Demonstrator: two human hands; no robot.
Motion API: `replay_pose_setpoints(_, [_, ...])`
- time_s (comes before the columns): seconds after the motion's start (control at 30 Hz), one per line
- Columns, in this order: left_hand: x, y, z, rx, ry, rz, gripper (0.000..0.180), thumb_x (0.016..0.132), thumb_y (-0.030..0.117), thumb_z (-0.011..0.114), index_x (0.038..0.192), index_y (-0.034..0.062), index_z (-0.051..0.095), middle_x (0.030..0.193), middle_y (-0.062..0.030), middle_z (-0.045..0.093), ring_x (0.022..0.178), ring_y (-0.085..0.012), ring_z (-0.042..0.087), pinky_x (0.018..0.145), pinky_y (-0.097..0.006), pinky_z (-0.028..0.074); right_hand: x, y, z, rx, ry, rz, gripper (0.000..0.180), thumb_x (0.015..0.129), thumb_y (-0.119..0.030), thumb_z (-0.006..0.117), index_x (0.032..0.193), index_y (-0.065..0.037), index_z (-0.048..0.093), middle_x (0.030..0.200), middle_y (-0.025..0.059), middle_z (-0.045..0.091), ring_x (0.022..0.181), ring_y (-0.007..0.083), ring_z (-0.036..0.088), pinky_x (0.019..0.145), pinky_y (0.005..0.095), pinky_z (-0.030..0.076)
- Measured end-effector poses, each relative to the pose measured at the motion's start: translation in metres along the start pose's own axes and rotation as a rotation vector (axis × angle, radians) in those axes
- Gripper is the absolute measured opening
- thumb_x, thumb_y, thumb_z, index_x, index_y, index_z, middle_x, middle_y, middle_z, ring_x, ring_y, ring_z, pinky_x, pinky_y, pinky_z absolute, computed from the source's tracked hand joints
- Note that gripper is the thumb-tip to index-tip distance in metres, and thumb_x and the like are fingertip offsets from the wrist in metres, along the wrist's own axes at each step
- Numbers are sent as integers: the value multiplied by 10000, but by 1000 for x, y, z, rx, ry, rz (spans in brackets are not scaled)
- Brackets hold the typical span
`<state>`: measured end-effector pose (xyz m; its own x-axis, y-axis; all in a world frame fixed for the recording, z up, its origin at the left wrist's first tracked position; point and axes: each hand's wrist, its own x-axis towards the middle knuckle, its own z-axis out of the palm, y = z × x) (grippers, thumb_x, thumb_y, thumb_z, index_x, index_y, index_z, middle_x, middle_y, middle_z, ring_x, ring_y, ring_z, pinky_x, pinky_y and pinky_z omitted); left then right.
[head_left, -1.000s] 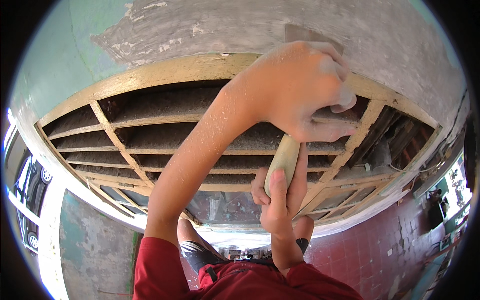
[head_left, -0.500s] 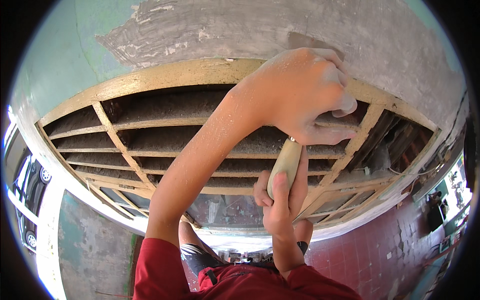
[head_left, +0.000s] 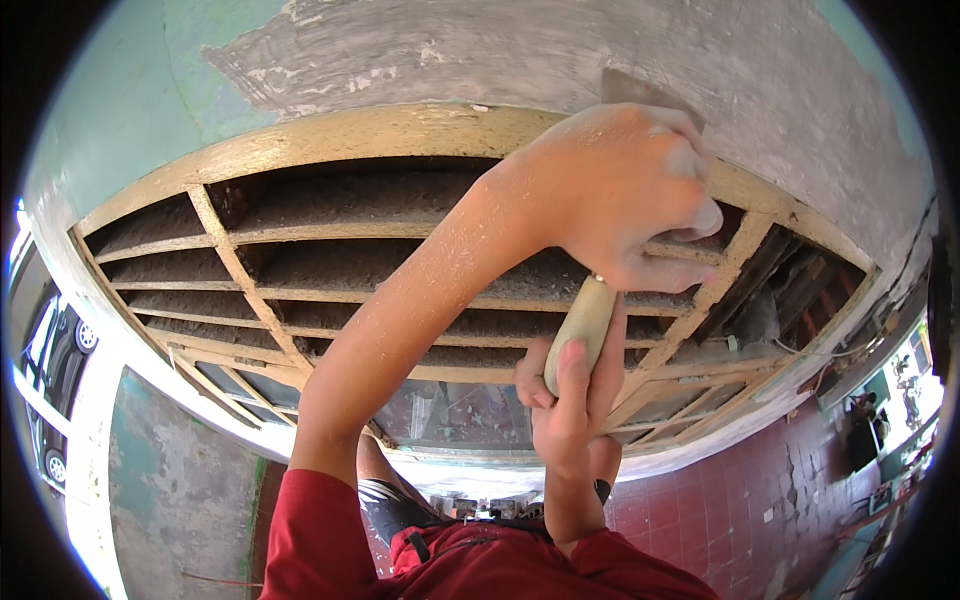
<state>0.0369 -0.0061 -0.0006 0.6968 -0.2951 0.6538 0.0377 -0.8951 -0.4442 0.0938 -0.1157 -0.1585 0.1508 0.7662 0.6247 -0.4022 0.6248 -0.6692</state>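
Wooden-handled scraper point(head_left: 585, 325), stiff and light, is gripped by both hands, left point(head_left: 625, 190) above right point(head_left: 565, 410), against the wall point(head_left: 500, 60).

hands: 2 point(head_left: 620, 195) point(head_left: 565, 400) | scraper: 1 point(head_left: 580, 320) | slatted wooden vent frame: 1 point(head_left: 330, 135) | parked cars: 1 point(head_left: 55, 345)

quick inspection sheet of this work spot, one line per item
surface: grey wall scraped bare, green paint left at its upper left
job's things: scraper with pale wooden handle, blade tip against the wall above the hands
clutter: nothing seen
hands: left hand pressed over the scraper's upper part; right hand gripping the handle
cables: nothing seen
surroundings: cream slatted wooden vent frame with dusty slats; red tiled floor below; red sleeves
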Motion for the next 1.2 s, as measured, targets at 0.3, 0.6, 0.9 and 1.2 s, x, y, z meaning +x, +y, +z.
replay_pose_setpoints(0.3, [2, 3, -1, 31, 0, 5, 349, 779, 391, 745, 689, 77, 622, 582, -78, 482, 678, -337, 577, 773, -406, 513, -3, 2, 0, 13, 2, 15, 658, 1055, -221, 430, 1562, 53, 111, 623, 2, 431, 462, 52, 351, 442, 214, 244])
replay_pose_setpoints(0.6, [0, 4, -2, 34, -9, 12, 331, 778, 371, 745, 690, 78, 619, 581, -67, 490, 683, -331, 585, 810, -399, 518, -2, 3, 2, 8, -4, -10, 657, 1058, -228, 420, 1563, 52, 107, 602, 5, 433, 453, 51, 342, 440, 220, 235])
replay_pose_setpoints(0.9, [-14, 11, 0, 60, 54, 2, 297, 782, 347, 747, 707, 79, 644, 587, -61, 529, 738, -294, 618, 881, -410, 518, -11, 9, -7, -17, -47, 7, 644, 1044, -198, 409, 1559, 56, 119, 622, 19, 443, 448, 56, 350, 436, 228, 255])
replay_pose_setpoints(1.2, [-41, 18, -21, 158, 100, -90, 298, 793, 344, 737, 690, 78, 650, 593, -62, 555, 747, -299, 632, 907, -418, 518, -6, 9, -5, -60, -156, -19, 647, 1029, -144, 429, 1548, 106, 136, 630, 29, 476, 453, 53, 363, 430, 213, 285])
